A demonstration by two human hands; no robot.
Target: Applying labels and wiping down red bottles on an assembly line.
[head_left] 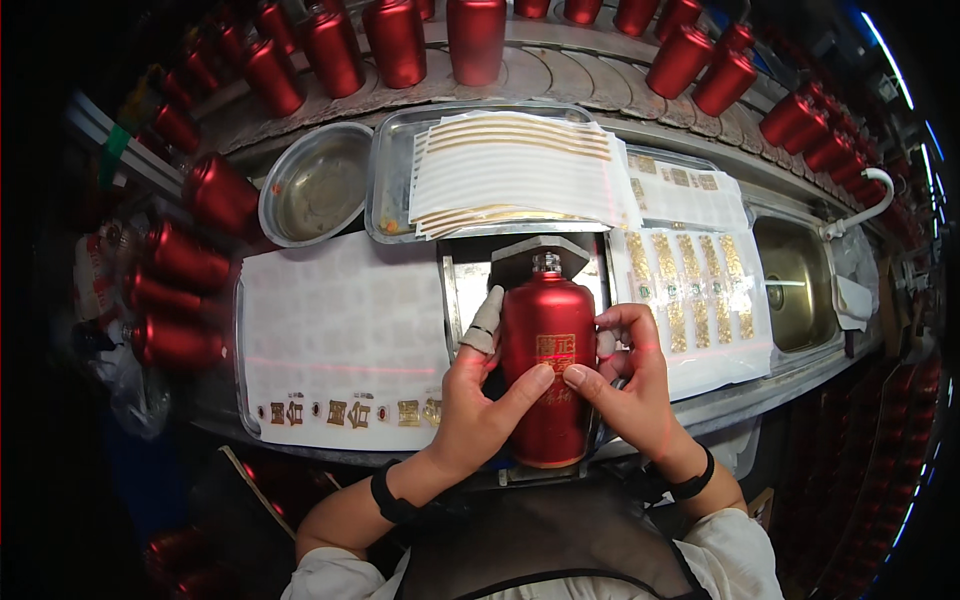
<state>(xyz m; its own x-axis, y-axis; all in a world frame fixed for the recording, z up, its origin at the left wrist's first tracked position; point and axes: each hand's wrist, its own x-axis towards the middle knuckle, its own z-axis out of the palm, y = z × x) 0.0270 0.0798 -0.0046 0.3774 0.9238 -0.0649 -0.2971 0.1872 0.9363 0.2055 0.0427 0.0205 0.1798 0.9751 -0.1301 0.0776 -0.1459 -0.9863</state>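
Note:
A shiny red bottle [548, 308] with a bare, threaded neck lies in front of me, neck pointing away, against a dark angled rest [515, 262]. Gold characters mark the middle of its upper face. My left hand [478, 405] grips it from the left, thumb pressed by the characters and pale covers on some fingers. From the right, my right hand [640, 375] holds it too, its thumb near the left one and its fingers curled at the bottle's side. On the left is a white sheet [340, 320] with gold decals along its near edge; on the right, a sheet [710, 300] bears gold-flecked strips.
A metal tray [384, 190] with stacked white sheets [510, 170] stands beyond the bottle, beside a metal bowl [318, 190]. More red bottles [475, 40] line a curved conveyor [530, 75] at the back. Several bottles [180, 340] lie at far left; a sink [800, 295] is at right.

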